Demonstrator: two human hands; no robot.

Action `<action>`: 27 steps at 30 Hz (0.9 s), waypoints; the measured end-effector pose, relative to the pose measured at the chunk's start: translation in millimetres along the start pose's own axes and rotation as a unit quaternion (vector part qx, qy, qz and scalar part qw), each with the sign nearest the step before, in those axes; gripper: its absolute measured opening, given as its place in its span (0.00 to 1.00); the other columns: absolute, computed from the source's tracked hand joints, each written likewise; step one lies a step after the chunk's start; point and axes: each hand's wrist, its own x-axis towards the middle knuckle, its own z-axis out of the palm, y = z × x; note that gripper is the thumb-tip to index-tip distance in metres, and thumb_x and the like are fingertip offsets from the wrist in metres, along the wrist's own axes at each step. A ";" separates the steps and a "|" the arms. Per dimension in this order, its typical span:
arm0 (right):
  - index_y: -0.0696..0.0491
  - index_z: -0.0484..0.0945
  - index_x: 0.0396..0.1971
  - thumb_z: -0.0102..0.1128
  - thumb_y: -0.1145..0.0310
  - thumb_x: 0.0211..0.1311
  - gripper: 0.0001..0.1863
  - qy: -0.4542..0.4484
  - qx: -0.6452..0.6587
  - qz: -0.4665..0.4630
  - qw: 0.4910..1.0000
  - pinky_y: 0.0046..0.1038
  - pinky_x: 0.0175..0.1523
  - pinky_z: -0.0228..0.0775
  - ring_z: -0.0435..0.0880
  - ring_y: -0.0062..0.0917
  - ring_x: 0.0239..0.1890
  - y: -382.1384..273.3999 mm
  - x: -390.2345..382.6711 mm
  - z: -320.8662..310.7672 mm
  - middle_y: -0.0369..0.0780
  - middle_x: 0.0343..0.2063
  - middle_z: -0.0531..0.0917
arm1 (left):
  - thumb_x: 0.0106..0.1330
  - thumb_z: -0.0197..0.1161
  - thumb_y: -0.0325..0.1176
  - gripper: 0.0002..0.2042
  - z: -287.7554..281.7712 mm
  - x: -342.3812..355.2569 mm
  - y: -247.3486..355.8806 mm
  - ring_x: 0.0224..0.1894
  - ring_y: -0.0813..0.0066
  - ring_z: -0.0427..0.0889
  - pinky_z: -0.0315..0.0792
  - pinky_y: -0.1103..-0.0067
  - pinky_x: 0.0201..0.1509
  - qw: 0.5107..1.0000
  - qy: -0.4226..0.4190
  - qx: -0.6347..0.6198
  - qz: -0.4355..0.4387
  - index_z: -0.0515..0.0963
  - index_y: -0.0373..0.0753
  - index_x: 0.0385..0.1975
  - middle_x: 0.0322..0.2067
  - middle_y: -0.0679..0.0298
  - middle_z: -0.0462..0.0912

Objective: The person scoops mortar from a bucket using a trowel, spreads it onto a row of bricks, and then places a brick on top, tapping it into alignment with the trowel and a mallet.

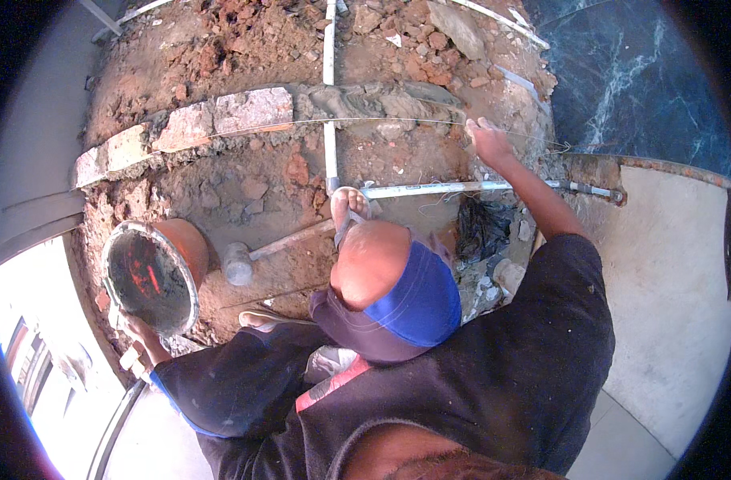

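My right hand (491,146) is stretched out at the right end of a row of bricks and mortar. Its fingers are closed on a thin string (381,119), which runs along the row. Bricks (253,110) lie end to end on the left part of the row, and wet grey mortar (357,102) covers the right part. At the lower left, my left hand (144,336) is closed beside the rim of an orange bucket (189,248) holding dark mortar. A pale wooden-looking piece (132,357) shows by this hand; its grip is partly hidden.
A mallet (238,264) lies on the dirt beside my sandalled foot (349,204). White pipes (331,152) cross the ground and the brick row. Rubble (245,36) lies beyond. Black plastic (483,228) sits at the right, near blue marbled tile (637,80) and a pale slab (669,264).
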 end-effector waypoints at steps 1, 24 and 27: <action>0.53 0.75 0.50 0.50 0.71 0.61 0.17 -0.007 -0.010 -0.004 1.000 0.43 0.40 0.78 0.84 0.44 0.39 2.2 -1.0 -5.0 0.47 0.41 0.79 | 0.70 0.52 0.51 0.27 -0.8 0.6 -0.9 0.47 0.58 0.80 0.73 0.70 0.53 1.000 0.003 0.001 0.000 0.75 0.28 0.49 0.46 0.50 0.81; 0.53 0.78 0.35 0.51 0.68 0.59 0.09 -0.076 0.021 0.092 0.993 0.47 0.46 0.74 0.83 0.45 0.42 -34.9 10.2 -27.9 0.51 0.36 0.83 | 0.69 0.55 0.53 0.28 -15.1 -7.5 -32.1 0.47 0.52 0.80 0.73 0.68 0.53 1.000 0.006 0.022 -0.009 0.75 0.25 0.45 0.43 0.45 0.81; 0.53 0.79 0.36 0.55 0.66 0.58 0.10 -0.090 0.027 0.141 0.986 0.47 0.47 0.74 0.82 0.46 0.43 -28.5 4.1 -55.7 0.51 0.37 0.83 | 0.68 0.55 0.53 0.28 -5.1 -11.4 -38.3 0.47 0.51 0.80 0.73 0.68 0.53 1.000 -0.011 0.021 0.005 0.75 0.25 0.44 0.43 0.44 0.81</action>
